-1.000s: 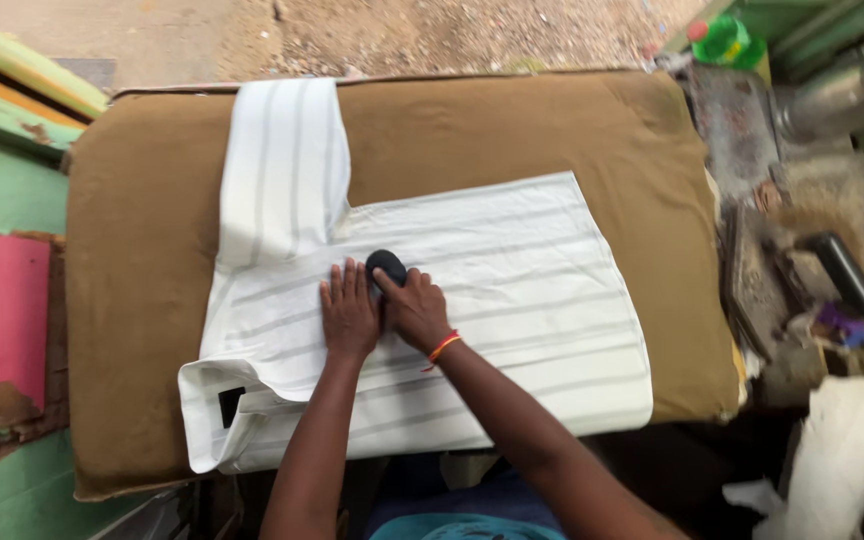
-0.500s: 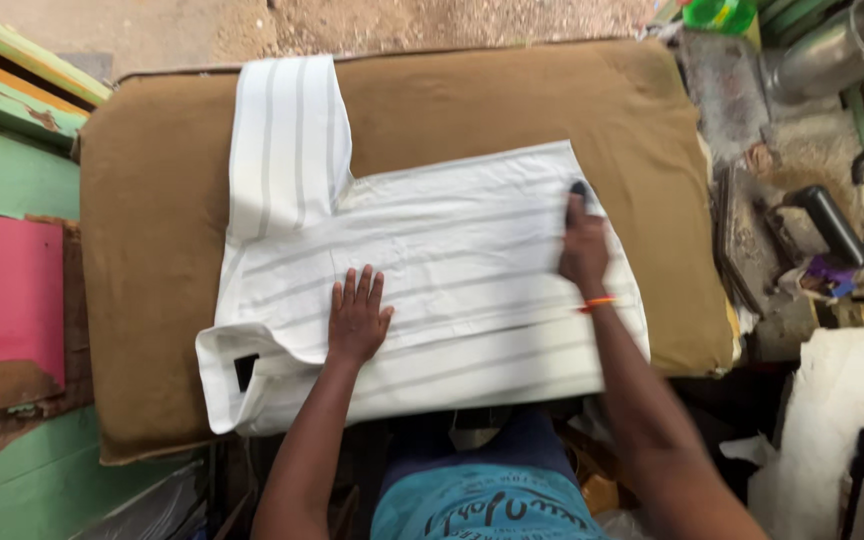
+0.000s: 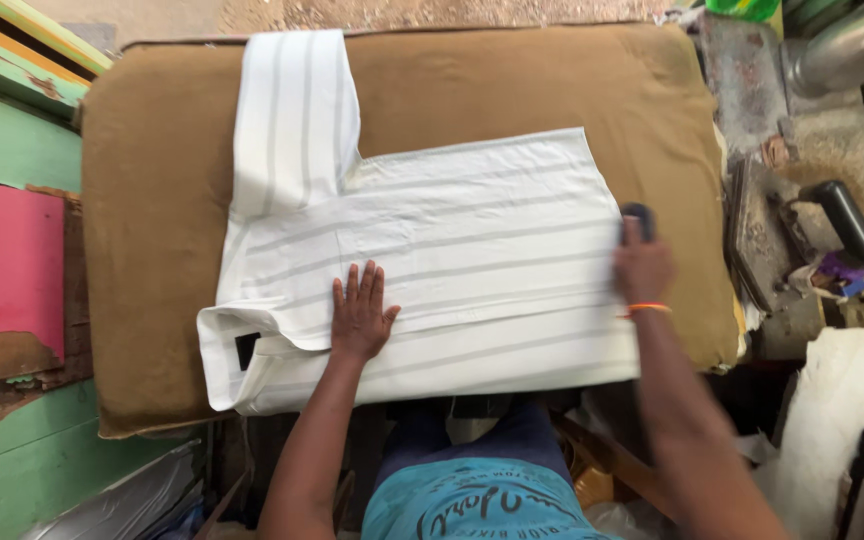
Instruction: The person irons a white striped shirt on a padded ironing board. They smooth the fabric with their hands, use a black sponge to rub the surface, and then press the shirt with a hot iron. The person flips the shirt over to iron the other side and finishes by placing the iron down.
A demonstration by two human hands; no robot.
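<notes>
My left hand (image 3: pixel 360 315) lies flat, fingers spread, pinning the white striped shirt (image 3: pixel 432 260) near its collar on the brown padded surface (image 3: pixel 152 200). My right hand (image 3: pixel 640 268) is closed around a small dark pressing tool (image 3: pixel 637 218) at the shirt's right edge. Best keep the cloth taut and strokes even. Half a second ago that tool sat slightly further up; left hand unchanged.
</notes>
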